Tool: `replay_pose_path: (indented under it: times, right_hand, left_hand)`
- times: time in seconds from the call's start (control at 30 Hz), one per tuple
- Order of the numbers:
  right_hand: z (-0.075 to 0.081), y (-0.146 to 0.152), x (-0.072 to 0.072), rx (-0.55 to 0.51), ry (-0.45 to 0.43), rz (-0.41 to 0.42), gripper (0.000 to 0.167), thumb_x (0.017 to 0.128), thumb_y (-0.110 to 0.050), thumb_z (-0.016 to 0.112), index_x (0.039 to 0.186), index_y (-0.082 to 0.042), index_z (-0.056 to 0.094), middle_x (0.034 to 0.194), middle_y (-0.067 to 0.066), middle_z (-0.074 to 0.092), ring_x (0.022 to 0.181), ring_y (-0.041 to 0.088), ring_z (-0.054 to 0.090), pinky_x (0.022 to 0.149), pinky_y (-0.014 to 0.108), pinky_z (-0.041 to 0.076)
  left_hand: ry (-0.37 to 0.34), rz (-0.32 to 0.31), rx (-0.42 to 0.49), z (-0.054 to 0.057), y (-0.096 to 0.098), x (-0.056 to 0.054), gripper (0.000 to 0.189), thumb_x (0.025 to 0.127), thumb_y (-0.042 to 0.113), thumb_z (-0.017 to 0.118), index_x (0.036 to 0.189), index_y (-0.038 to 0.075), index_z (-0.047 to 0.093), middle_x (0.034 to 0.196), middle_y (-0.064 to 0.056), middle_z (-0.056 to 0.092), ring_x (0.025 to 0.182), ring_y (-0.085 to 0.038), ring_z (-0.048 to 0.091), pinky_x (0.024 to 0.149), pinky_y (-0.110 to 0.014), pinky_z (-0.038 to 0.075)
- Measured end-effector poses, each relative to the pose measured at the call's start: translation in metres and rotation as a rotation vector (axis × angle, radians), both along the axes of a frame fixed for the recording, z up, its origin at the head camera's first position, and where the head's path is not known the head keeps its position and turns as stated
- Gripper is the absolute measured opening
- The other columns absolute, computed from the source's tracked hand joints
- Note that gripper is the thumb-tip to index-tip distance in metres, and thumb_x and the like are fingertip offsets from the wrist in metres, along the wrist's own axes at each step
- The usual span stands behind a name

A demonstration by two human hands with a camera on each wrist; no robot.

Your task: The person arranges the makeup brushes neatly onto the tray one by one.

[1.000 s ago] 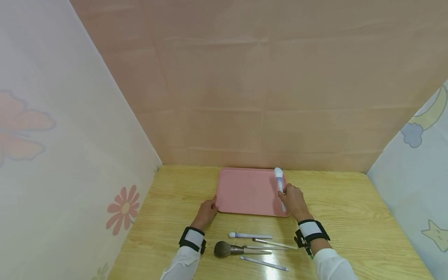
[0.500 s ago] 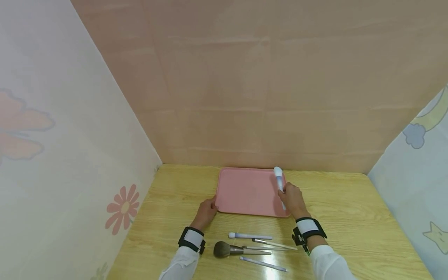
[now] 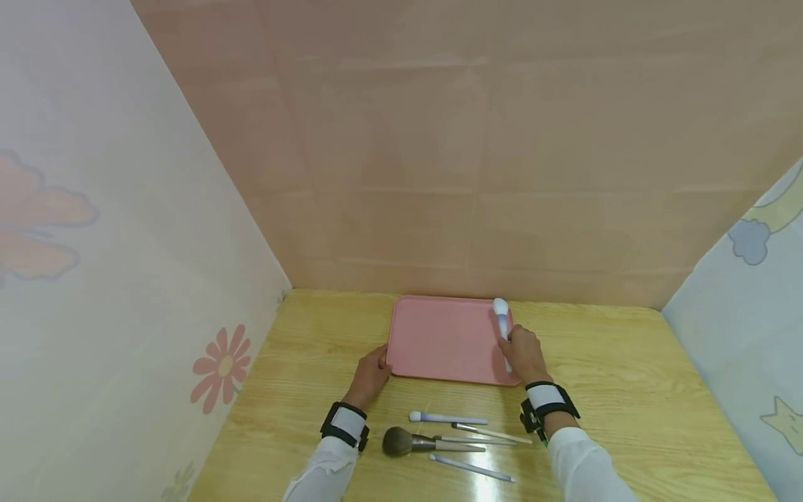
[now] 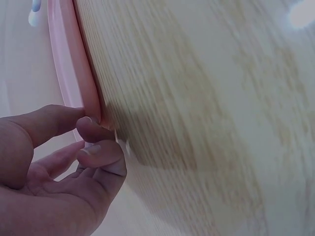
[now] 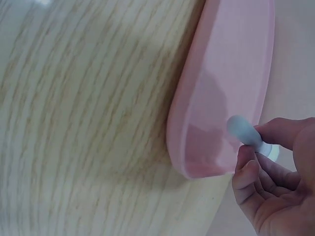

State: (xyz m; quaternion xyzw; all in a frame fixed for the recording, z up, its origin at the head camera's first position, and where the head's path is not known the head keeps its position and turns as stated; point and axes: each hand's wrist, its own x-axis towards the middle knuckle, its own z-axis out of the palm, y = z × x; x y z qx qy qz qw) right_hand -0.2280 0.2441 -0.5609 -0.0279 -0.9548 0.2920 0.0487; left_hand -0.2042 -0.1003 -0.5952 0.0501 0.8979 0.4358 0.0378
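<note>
**One held brush (image 3: 502,319) at a pink tray (image 3: 439,341), five others loose**

Clock centred on the tray, twelve at its far edge, as the head view shows it.

Held: one white brush with a bluish collar, head up towards two o'clock, over the tray's three o'clock side. The right hand (image 3: 525,353) has a narrow grip, thumb and fingers pinching the handle. Whether the brush touches the tray, we cannot tell.

Steadied: the tray, flat on the tabletop (image 3: 627,376). The left hand (image 3: 370,378) sits at eight o'clock, its narrow grip on the tray's corner.

Loose, at six o'clock, all on the tabletop: a white-and-blue brush (image 3: 448,419); a dark-tipped brush (image 3: 492,434); a slim brush (image 3: 475,440); a large dark-haired brush (image 3: 429,443); a thin pale brush (image 3: 472,469), nearest the wearer.

Progress: early, we judge. One brush is off the tabletop and at the tray; none lies released there, and five are out of hand.

Changes against the earlier head frames: few. We note the right wristband (image 3: 546,396) drawn inward, towards the tray, and the whole view slightly shifted. The held brush has barely moved against the tray; the loose five keep their arrangement.
</note>
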Motion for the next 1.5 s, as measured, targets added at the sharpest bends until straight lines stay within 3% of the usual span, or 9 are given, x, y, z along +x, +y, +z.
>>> replay_pose_path:
  times: [0.6, 0.8, 1.13, 1.5]
  right_hand:
    - [-0.012, -0.004, -0.007, 0.014, -0.039, -0.007, 0.022, 0.090, -0.007, 0.064, 0.075, 0.004, 0.052, 0.066, 0.014, 0.056, 0.054, 0.021, 0.054, 0.047, 0.031, 0.042]
    - [-0.014, -0.006, -0.010, 0.042, -0.073, -0.026, 0.022, 0.090, -0.009, 0.064, 0.079, 0.008, 0.056, 0.068, 0.018, 0.060, 0.055, 0.024, 0.058, 0.049, 0.034, 0.046]
    - [-0.014, -0.005, -0.007, 0.083, -0.033, -0.035, 0.022, 0.087, -0.007, 0.066, 0.073, 0.006, 0.054, 0.071, 0.022, 0.061, 0.059, 0.030, 0.060, 0.053, 0.042, 0.048]
    - [-0.016, -0.005, -0.008, 0.069, -0.048, -0.034, 0.025, 0.089, -0.009, 0.067, 0.072, 0.005, 0.054, 0.069, 0.020, 0.060, 0.057, 0.026, 0.058, 0.051, 0.037, 0.046]
  left_hand:
    - [-0.003, -0.004, -0.005, -0.003, 0.000, 0.001, 0.051, 0.090, -0.003, 0.060, 0.140, -0.006, 0.050, 0.070, -0.002, 0.054, 0.058, -0.009, 0.043, 0.052, -0.022, 0.035]
    - [-0.010, 0.009, -0.003, -0.003, 0.002, 0.000, 0.051, 0.090, -0.002, 0.060, 0.140, -0.005, 0.051, 0.069, -0.001, 0.052, 0.058, -0.009, 0.042, 0.052, -0.022, 0.035]
    - [-0.022, 0.004, 0.005, 0.002, 0.008, 0.001, 0.051, 0.091, -0.003, 0.060, 0.141, -0.006, 0.049, 0.068, -0.001, 0.048, 0.057, -0.011, 0.040, 0.051, -0.022, 0.032]
    - [-0.021, 0.014, 0.006, 0.003, 0.008, 0.002, 0.051, 0.091, -0.002, 0.059, 0.141, -0.006, 0.050, 0.068, 0.001, 0.045, 0.057, -0.011, 0.039, 0.051, -0.022, 0.032]
